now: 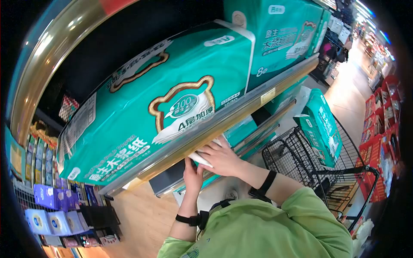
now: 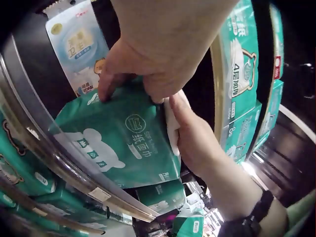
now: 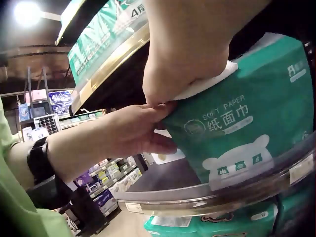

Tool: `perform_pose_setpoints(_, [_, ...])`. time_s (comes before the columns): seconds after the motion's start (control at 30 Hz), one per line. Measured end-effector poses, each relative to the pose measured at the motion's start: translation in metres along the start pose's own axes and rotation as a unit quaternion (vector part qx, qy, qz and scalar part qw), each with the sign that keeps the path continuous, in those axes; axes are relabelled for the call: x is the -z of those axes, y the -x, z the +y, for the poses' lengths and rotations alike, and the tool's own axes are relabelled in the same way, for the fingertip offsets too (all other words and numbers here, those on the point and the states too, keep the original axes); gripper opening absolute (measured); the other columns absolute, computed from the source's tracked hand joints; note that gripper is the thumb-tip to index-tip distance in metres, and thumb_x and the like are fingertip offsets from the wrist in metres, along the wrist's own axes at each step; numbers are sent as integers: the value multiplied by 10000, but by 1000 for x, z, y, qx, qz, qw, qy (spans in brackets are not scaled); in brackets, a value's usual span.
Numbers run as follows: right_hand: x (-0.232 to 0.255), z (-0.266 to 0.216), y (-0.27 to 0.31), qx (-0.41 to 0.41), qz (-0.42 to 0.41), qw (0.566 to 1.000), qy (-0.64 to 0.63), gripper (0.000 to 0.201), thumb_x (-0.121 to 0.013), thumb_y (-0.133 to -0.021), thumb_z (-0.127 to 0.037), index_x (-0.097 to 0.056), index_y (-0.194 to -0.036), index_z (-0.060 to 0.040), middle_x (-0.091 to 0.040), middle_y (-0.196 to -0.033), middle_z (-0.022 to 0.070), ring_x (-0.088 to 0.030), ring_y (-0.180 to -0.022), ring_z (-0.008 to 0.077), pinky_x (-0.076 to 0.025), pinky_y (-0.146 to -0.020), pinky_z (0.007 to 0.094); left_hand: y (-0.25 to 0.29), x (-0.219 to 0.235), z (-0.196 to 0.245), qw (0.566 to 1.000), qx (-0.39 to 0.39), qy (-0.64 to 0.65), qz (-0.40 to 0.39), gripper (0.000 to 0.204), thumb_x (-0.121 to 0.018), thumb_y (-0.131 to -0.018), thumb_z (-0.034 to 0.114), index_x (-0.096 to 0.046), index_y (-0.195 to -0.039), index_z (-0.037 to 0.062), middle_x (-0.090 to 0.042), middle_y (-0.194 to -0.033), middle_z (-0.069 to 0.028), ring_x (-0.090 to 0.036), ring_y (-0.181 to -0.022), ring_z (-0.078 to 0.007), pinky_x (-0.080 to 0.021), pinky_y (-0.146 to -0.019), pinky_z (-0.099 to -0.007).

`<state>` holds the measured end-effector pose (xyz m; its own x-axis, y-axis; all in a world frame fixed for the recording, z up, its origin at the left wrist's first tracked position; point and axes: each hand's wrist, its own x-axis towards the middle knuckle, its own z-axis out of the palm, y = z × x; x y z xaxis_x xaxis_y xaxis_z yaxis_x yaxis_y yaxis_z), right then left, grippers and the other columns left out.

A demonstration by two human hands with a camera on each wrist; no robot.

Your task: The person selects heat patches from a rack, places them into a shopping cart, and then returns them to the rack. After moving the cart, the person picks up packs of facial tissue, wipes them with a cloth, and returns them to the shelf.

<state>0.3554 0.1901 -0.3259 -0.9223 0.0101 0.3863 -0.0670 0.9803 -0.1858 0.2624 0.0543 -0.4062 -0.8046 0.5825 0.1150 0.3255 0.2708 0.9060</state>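
Observation:
A teal soft-paper tissue pack with a white bear print stands on a lower shelf behind a clear rail. My right hand grips its white top end from above. My left hand holds its side. In the left wrist view my left hand curls over the top of the pack, and my right hand lies along its white edge. In the head view both hands, left and right, reach under the upper shelf, where the pack is mostly hidden.
A big teal tissue bale lies on the upper shelf above my hands, with another beside it. A black shopping cart at my right carries a teal pack. Blue packs fill shelves at lower left, red boxes line the aisle.

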Motion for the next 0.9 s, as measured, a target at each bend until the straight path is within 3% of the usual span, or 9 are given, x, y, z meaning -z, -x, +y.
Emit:
perform_pose_setpoints(0.03, [5,10,3,-72,-14,997,36,538,-563,-857,-366,-459,-1338,-147,-434,-1364,52,-306,-1330,236,-132,-1099,539,3,5,27,999,28,39,-11,674,-662,-842,159,-291,-1387,19,-624,-1053,-219,-647,-910,-302,-497,-769,-352])
perform_pose_setpoints(0.1, [14,35,16,-151,-22,985,82,532,-566,-857,-353,-463,-1331,-134,-415,-1375,51,-305,-1329,239,-158,-1090,545,-1,-5,0,988,-144,-30,56,673,-657,-852,142,-284,-1390,-11,-530,-1230,-231,-555,-1100,-274,-449,-892,-343])
perform_pose_setpoints(0.13, [16,54,25,-242,27,966,82,532,-554,-864,-360,-463,-1325,-113,-388,-1394,74,-302,-1330,265,-182,-1076,556,2,-3,6,987,-45,147,-37,753,-626,-853,61,-158,-1433,-54,-240,-1479,-202,-219,-1378,-255,-155,-1116,-348])
perform_pose_setpoints(0.23, [-5,116,46,-379,242,891,-67,595,-494,-905,-411,-415,-1318,9,-247,-1448,238,-216,-1331,452,-291,-1033,546,6,-10,-22,992,-87,94,4,898,-707,-793,89,-101,-1442,-45,-193,-1475,-212,-210,-1366,-290,-185,-1113,-374])
perform_pose_setpoints(0.3, [-11,149,64,-499,79,826,-248,580,-429,-940,-452,-394,-1324,-19,-491,-1282,231,-455,-1203,377,-366,-990,430,13,-9,-29,992,-47,115,-29,946,-711,-788,91,-52,-1457,-22,-159,-1488,-212,-217,-1363,-298,-193,-1109,-379])
perform_pose_setpoints(0.4, [14,130,77,-524,91,793,-297,560,-441,-924,-494,-459,-1283,-63,-596,-1121,209,-559,-1066,340,-416,-918,405,18,-7,-31,944,127,261,-155,869,-640,-838,40,-54,-1480,59,-310,-1438,-156,-348,-1291,-241,-291,-1047,-338])
perform_pose_setpoints(0.57, [5,102,131,-536,223,728,-365,540,-448,-924,-489,-483,-1272,-78,-621,-1038,168,-583,-983,292,-434,-860,372,39,2,20,979,-114,82,-148,858,-666,-830,116,-98,-1456,-35,-286,-1442,-221,-339,-1293,-288,-307,-1034,-347])
perform_pose_setpoints(0.7, [50,72,186,-531,315,675,-404,447,-490,-940,-400,-548,-1191,-34,-631,-1006,111,-583,-924,206,-447,-817,332,51,3,77,970,-92,44,-219,842,-672,-819,115,-139,-1458,-16,-305,-1431,-233,-366,-1276,-289,-304,-1036,-346])
perform_pose_setpoints(0.9, [184,14,241,-561,369,720,-174,331,-520,-921,-294,-564,-1155,-64,-638,-954,177,-626,-886,296,-474,-783,386,62,-59,101,932,-27,129,-337,687,-652,-843,107,-288,-1415,-2,-521,-1264,-155,-516,-1135,-212,-419,-927,-307])
